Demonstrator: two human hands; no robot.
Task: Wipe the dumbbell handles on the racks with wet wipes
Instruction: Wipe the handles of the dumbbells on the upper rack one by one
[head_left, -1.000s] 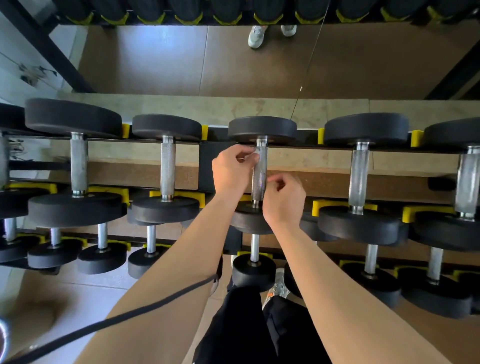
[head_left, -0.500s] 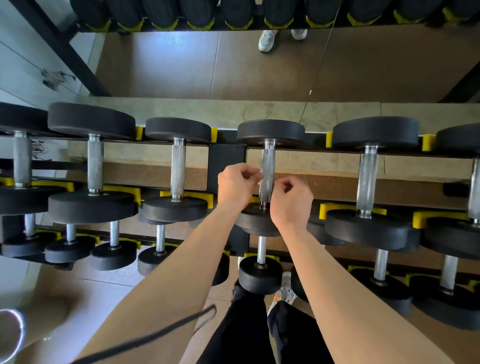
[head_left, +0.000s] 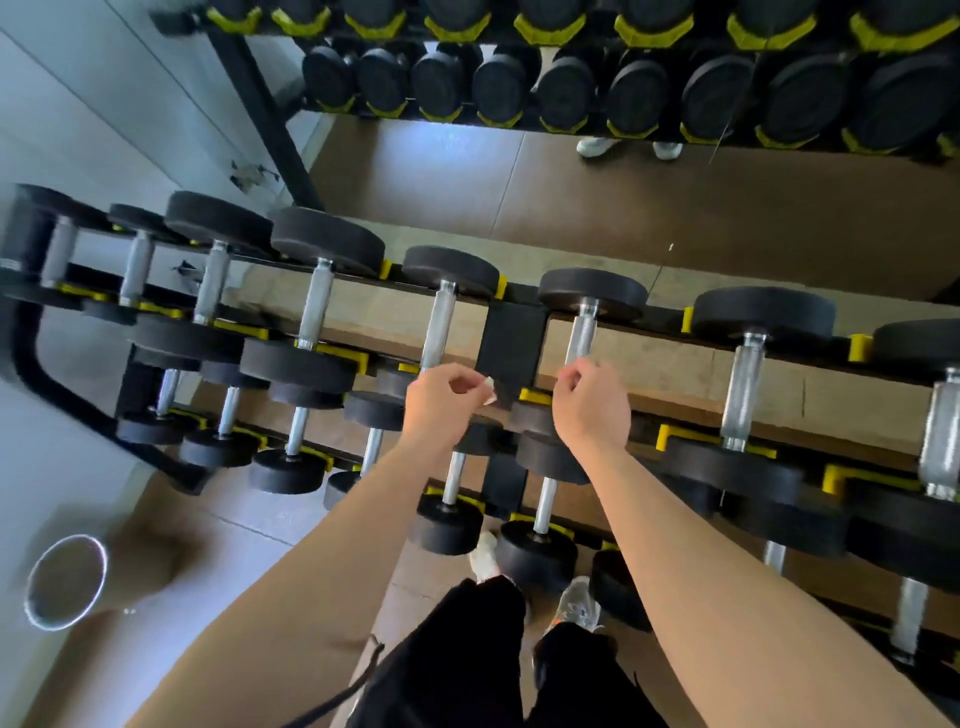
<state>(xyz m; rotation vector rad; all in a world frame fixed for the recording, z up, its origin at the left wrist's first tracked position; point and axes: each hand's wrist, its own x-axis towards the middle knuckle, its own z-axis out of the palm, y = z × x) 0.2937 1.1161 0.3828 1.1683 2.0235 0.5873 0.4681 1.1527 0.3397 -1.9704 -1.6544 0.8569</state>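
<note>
2 legs in black trousers (head_left: 467, 654) are nearest, below the rack's black centre post (head_left: 511, 338), with a grey shoe (head_left: 582, 608) beside them. Metal-rimmed bin (head_left: 67, 582) sits on the floor, far left of the post.

Left grip (head_left: 441, 402) is just left of the post, fingers curled, pinching a small white wet wipe (head_left: 489, 385). The wipe is in front of the post's lower edge, off any handle.

Right grip (head_left: 592, 410) is just right of the post, fingers curled in, covering the lower end of the dumbbell handle (head_left: 582, 332) there. Cannot tell if it holds anything or touches the steel.

Next handle (head_left: 439, 327), left of the post, has its bottom end behind the left grip.

Beyond the post is brown floor (head_left: 519, 197), then a 2nd dumbbell rack (head_left: 571, 93) with 2 pale shoes (head_left: 597, 146) under it.
</note>
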